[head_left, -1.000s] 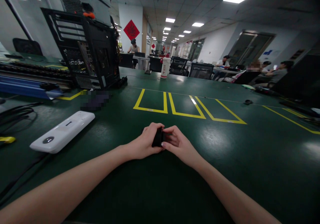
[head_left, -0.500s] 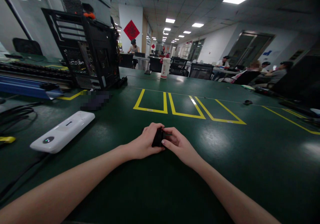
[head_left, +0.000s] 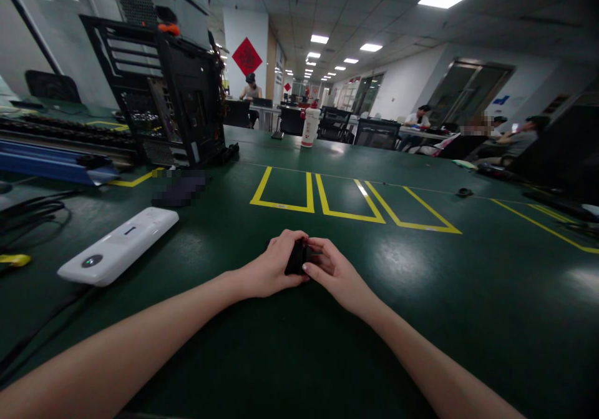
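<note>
A small black object (head_left: 296,260) is between my two hands, low over the green table (head_left: 262,369) or resting on it. My left hand (head_left: 274,266) is wrapped round it from the left, with fingers over its top and the thumb along its near side. From the right, my right hand (head_left: 334,272) holds its right end between thumb and fingertips. The hands almost touch. What the object is cannot be made out, as the fingers cover much of it.
A white device (head_left: 119,247) with a cable lies at left, near a dark blurred item (head_left: 180,189). Behind stands an open black computer case (head_left: 187,100). Yellow tape outlines (head_left: 349,216) mark the table. A white bottle (head_left: 309,128) stands farther back. People sit in the background.
</note>
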`<state>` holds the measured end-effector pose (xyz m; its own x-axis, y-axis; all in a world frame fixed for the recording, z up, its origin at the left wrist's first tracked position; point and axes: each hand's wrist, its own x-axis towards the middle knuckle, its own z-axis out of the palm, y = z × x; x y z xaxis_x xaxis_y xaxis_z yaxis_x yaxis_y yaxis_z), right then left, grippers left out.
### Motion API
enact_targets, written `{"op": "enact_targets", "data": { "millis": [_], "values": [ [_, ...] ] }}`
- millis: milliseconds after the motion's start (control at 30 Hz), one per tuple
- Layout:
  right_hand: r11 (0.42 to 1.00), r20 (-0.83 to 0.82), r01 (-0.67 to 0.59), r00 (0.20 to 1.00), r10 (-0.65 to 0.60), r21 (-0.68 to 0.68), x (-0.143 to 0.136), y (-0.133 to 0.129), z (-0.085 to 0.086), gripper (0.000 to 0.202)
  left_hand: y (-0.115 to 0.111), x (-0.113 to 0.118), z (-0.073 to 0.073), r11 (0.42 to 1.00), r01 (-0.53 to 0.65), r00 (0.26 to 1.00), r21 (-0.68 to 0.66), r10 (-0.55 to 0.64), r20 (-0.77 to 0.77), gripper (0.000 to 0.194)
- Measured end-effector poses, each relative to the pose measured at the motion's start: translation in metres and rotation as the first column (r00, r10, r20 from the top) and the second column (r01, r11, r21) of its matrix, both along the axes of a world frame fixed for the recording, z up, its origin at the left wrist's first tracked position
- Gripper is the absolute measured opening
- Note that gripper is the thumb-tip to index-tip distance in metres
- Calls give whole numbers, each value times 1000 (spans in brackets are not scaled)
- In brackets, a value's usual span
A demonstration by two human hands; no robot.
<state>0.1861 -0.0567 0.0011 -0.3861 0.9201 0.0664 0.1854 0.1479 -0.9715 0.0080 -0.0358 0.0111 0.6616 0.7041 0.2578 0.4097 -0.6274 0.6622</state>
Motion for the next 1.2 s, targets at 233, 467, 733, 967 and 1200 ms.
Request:
{"op": "enact_targets", "data": {
  "millis": [233,467,733,967,1200],
  "values": [
    [999,-62,-44,997,44,10,2,1,1,25,4,2,-10,997,-23,999,70,21,24,60],
    [1000,-75,2,997,-3,-5,0,2,-2,26,1,1,-3,999,-13,1000,44,12,28,57],
    [999,-55,-38,998,38,5,2,0,0,32,0,0,-1,1000,1,1000,26,-1,4,57],
    [1000,-95,10,995,-9,3,-2,2,-3,20,1,1,-2,999,-2,1000,34,2,21,57],
    [1000,-79,10,997,-10,3,-1,1,-3,32,1,1,-2,999,-15,1000,49,14,14,57]
  ]
}}
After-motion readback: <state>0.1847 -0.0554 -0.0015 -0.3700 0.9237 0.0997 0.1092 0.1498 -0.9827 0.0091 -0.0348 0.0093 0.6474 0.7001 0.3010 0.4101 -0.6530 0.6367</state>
